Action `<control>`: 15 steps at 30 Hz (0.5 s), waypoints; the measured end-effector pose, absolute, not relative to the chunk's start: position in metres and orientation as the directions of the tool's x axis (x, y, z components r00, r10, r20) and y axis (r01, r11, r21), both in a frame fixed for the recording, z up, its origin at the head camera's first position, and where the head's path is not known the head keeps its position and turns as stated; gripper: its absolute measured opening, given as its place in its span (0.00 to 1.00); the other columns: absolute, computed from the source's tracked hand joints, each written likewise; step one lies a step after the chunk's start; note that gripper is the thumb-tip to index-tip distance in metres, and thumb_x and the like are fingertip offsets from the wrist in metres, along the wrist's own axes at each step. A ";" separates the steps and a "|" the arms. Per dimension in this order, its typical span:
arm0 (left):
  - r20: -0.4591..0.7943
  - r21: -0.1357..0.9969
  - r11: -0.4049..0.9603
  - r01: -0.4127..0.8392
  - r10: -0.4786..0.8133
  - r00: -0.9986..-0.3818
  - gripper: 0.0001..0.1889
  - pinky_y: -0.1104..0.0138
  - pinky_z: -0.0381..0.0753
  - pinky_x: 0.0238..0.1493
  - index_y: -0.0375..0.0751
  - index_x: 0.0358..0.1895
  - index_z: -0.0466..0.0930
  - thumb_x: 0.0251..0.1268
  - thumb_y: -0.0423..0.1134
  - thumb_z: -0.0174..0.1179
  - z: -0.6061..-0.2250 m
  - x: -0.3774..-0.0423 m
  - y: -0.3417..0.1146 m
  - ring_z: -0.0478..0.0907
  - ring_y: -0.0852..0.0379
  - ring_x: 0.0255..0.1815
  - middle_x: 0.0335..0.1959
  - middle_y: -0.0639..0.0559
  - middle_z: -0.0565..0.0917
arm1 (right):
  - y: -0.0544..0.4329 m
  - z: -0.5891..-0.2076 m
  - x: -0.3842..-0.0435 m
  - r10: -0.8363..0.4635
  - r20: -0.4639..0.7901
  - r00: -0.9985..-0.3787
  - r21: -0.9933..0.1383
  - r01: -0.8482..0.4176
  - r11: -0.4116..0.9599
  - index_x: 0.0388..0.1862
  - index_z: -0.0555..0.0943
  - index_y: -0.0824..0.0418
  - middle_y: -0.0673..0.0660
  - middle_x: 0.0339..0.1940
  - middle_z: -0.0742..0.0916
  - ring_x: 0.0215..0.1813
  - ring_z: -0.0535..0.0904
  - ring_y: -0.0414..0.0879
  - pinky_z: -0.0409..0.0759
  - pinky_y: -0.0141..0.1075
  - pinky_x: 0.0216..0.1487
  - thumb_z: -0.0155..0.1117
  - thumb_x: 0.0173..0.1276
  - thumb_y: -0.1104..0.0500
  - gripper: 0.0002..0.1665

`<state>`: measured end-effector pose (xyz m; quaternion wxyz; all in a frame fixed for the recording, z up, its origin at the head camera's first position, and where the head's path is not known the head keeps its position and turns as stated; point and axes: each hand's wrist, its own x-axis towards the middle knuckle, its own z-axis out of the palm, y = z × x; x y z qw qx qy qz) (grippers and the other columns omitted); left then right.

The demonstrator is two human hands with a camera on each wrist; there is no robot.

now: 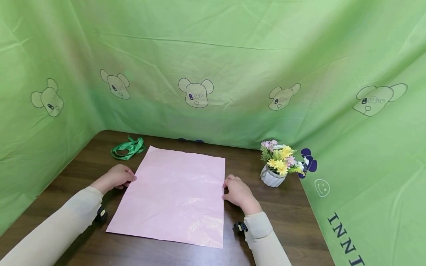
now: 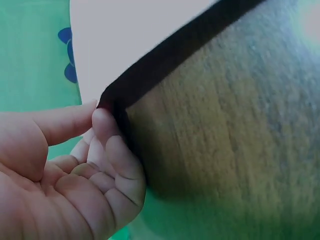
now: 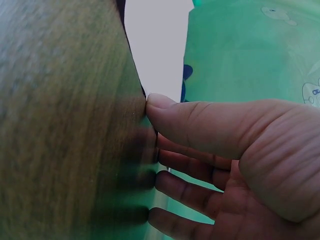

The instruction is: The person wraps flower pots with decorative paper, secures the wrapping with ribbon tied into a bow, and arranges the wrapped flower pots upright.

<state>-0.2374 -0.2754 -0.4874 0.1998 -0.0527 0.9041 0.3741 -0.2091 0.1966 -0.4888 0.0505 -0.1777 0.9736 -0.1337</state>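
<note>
A large pink sheet of paper [image 1: 173,195], slightly glossy, lies on the brown wooden table in the head view. On its left edge, my left hand [image 1: 116,177] pinches the sheet between thumb and curled index finger [image 2: 122,155]; the left wrist view shows dark shadow under that edge. My right hand [image 1: 239,191] is at the opposite edge. There the thumb [image 3: 195,117] touches the paper's side, and the other fingers reach down to the tabletop, apart from the thumb. Part of the right index finger is hidden behind the thumb in the right wrist view.
A loosely coiled green ribbon [image 1: 128,148] lies beyond the sheet's far left corner. To the right stands a white pot [image 1: 272,177] of yellow, pink and white flowers [image 1: 281,159]. Green curtain [image 1: 226,55] with printed bear heads surrounds the table's back and sides.
</note>
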 end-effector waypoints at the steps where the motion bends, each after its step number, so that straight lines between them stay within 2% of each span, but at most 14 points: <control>1: -0.403 0.648 0.724 -0.238 0.060 -0.913 0.11 0.61 0.83 0.32 0.31 0.41 0.82 0.68 0.38 0.65 -0.487 -0.238 -0.275 0.78 0.53 0.31 0.29 0.46 0.81 | 0.197 -0.489 -0.209 -0.362 -0.049 -0.931 -0.276 -0.335 0.901 0.41 0.86 0.57 0.54 0.48 0.81 0.53 0.78 0.53 0.81 0.48 0.53 0.80 0.58 0.54 0.15; 6: -0.427 0.605 0.763 -0.226 0.072 -0.902 0.08 0.62 0.83 0.31 0.35 0.34 0.81 0.67 0.37 0.64 -0.483 -0.241 -0.272 0.77 0.53 0.29 0.27 0.47 0.79 | 0.197 -0.489 -0.209 -0.367 -0.045 -0.929 -0.271 -0.342 0.900 0.42 0.86 0.57 0.54 0.47 0.81 0.52 0.78 0.53 0.81 0.47 0.53 0.80 0.58 0.54 0.15; 10: -0.440 0.587 0.776 -0.230 0.067 -0.895 0.10 0.62 0.83 0.29 0.39 0.26 0.78 0.66 0.37 0.64 -0.484 -0.243 -0.270 0.76 0.54 0.27 0.24 0.49 0.77 | 0.196 -0.490 -0.209 -0.371 -0.044 -0.928 -0.276 -0.345 0.897 0.42 0.86 0.58 0.54 0.47 0.81 0.53 0.78 0.53 0.81 0.48 0.53 0.80 0.58 0.55 0.16; 15: -0.435 0.585 0.779 -0.225 0.068 -0.898 0.10 0.63 0.82 0.30 0.39 0.27 0.78 0.67 0.38 0.64 -0.486 -0.242 -0.272 0.75 0.53 0.28 0.24 0.49 0.77 | 0.197 -0.489 -0.208 -0.370 -0.040 -0.928 -0.278 -0.346 0.896 0.42 0.86 0.58 0.54 0.47 0.81 0.53 0.78 0.53 0.81 0.48 0.54 0.80 0.58 0.55 0.16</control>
